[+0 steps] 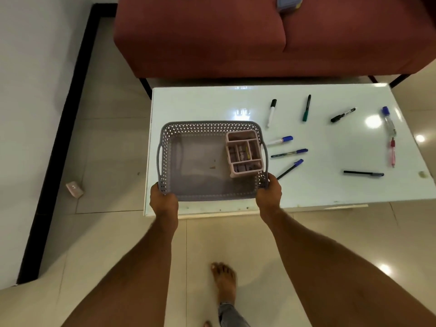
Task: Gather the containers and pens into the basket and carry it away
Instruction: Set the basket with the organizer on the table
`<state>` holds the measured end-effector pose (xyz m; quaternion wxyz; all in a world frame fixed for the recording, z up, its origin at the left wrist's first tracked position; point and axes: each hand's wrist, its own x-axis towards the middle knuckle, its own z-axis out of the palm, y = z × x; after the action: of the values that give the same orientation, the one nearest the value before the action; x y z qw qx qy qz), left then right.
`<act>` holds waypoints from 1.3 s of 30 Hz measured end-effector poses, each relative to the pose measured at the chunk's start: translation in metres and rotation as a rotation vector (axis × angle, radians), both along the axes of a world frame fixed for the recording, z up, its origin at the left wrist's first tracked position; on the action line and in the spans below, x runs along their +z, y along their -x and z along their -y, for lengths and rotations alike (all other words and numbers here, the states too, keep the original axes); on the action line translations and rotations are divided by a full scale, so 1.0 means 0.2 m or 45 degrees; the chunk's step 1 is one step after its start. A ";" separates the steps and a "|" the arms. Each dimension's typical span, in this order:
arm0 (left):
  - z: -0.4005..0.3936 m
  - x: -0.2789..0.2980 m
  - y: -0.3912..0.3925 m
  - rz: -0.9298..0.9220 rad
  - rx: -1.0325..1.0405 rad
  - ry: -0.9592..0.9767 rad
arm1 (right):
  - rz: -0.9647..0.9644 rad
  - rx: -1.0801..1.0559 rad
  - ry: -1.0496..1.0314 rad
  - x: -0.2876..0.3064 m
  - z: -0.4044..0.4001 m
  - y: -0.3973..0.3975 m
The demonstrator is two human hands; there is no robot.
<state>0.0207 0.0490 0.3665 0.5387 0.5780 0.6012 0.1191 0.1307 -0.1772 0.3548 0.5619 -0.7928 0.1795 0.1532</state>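
Both hands gripped the grey basket [203,161] by its near corners, the left hand [164,197] at seven o'clock and the right hand [269,192] at five, over the white table's [330,185] left end. A pink organiser [244,153] stood in its three-o'clock side. The pens [289,153] lay scattered on the table further toward three o'clock; the off-centre load risked tipping the basket rightward.
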 end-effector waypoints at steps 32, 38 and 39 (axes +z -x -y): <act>-0.08 -0.09 -0.17 0.028 -0.089 -0.268 | 0.036 -0.062 0.070 -0.08 -0.15 -0.07; -0.16 -0.08 -0.04 0.133 0.123 -0.188 | -0.017 -0.442 0.158 -0.09 -0.31 0.17; -0.19 -0.08 -0.01 0.135 0.163 -0.178 | -0.055 -0.490 0.190 -0.10 -0.36 0.22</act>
<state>0.0233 0.0868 0.3509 0.5194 0.5674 0.5980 0.2253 0.0866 -0.1060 0.3347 0.5167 -0.7798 0.3505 0.0462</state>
